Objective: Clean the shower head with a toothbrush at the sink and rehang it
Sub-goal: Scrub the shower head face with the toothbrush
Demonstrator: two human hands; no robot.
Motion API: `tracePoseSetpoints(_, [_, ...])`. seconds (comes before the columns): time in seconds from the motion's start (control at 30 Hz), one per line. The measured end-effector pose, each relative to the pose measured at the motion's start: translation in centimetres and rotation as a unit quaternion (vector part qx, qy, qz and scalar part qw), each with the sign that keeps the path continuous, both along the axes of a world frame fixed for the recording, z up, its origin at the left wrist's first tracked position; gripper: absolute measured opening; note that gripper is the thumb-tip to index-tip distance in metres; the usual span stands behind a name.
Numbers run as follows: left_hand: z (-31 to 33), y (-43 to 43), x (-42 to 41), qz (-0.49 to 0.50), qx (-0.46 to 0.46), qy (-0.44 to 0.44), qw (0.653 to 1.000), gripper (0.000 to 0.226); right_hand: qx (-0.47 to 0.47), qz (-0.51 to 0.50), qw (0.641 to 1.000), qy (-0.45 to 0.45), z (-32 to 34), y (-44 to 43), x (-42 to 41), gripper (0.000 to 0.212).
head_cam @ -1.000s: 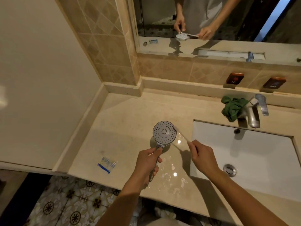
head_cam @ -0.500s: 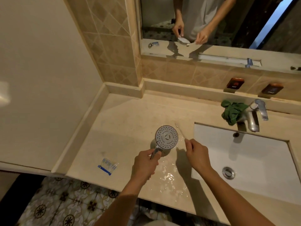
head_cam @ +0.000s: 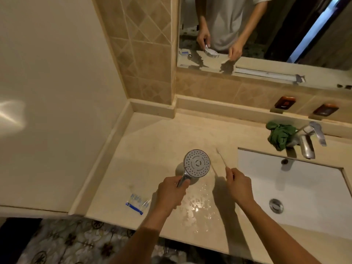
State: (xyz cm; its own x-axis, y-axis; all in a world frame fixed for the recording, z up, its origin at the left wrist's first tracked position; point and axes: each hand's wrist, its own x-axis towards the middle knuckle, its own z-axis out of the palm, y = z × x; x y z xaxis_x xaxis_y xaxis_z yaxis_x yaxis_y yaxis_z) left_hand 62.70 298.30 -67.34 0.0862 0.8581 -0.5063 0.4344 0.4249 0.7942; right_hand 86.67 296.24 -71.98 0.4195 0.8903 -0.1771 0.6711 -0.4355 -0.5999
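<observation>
Our left hand (head_cam: 170, 194) grips the shower head (head_cam: 197, 163), our right hand (head_cam: 240, 184) pinches the toothbrush (head_cam: 221, 157), over a wet beige countertop (head_cam: 152, 149) beside the white sink (head_cam: 304, 187).

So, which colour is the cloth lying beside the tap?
Green. The cloth shows best in the head view, bunched against the tap.

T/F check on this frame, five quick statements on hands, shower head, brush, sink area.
1. The left hand holds the shower head by its handle. True.
2. The toothbrush bristles touch the shower head. False: the brush in the right hand stands apart, to its right.
3. The shower head is over the basin. False: it is over the counter, left of the basin.
4. A green cloth sits beside the faucet. True.
5. The wrapper lies in the basin. False: on the counter.
</observation>
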Motion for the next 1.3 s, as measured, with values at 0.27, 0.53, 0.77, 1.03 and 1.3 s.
tracePoseSetpoints(0.27, [-0.8,1.4,-4.0,-0.010,-0.023,-0.037,0.999,0.008,-0.055,-0.035,0.998,-0.021,-5.0,0.9,-2.3,0.031])
tracePoseSetpoints(0.53, [-2.0,1.8,-7.3,0.052,-0.062,-0.089,0.993,0.017,-0.029,-0.052,0.997,-0.052,-6.5,1.1,-4.9,0.017])
tracePoseSetpoints(0.77, [-2.2,1.7,-7.6,0.072,-0.091,-0.100,0.988,0.014,-0.042,-0.038,0.995,-0.086,-6.4,1.2,-5.2,0.022])
tracePoseSetpoints(1.03, [-2.9,1.1,-4.7,0.070,-0.099,-0.102,0.987,0.030,-0.039,-0.012,0.995,-0.094,-5.5,0.8,-5.2,0.021])
tracePoseSetpoints(1.3, [-3.0,0.3,1.4,0.020,-0.097,-0.115,0.989,0.027,0.007,-0.132,0.985,0.107,0.0,0.3,-1.5,0.023])
